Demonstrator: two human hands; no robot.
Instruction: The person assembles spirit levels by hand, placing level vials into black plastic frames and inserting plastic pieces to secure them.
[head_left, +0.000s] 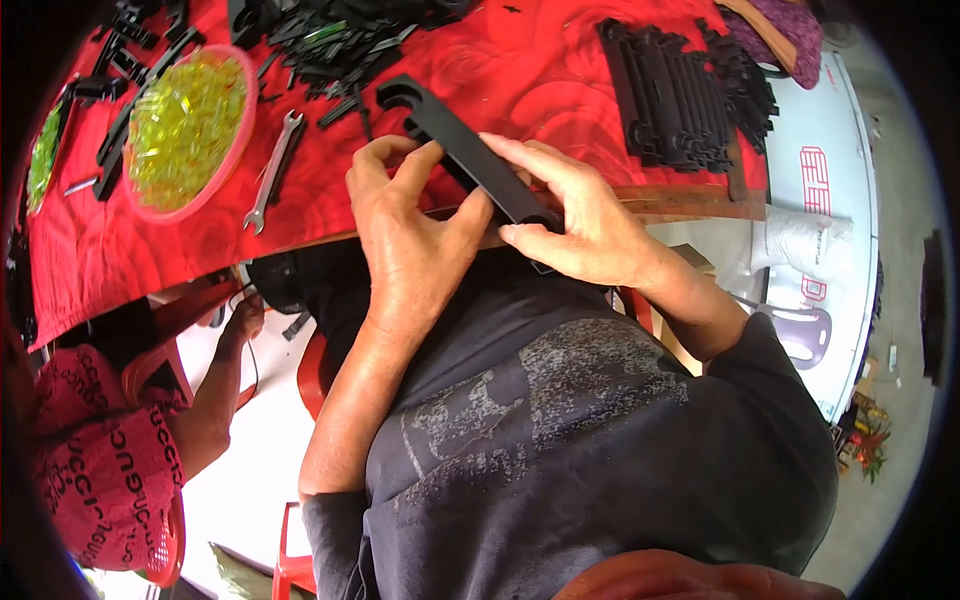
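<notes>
Both my hands hold a long black plastic part (462,143) with a hook-shaped far end, slanting over the table's front edge. My left hand (415,215) grips its left side, with the fingers bent over it and the thumb near its lower end. From the other side, the fingers and thumb of my right hand (580,212) close around the near end. My fingers hide part of its underside. Left of my hands, a wrench (272,172) lies on the red cloth (320,160) beside a thin dark tool.
A pink-rimmed basket (247,120) full of yellow-green clear pieces stands at the left. Small black parts (335,45) are heaped at the back. Rows of long black parts (670,100) lie at the right. Another person's arm (215,385) shows at lower left, near a red stool (293,560).
</notes>
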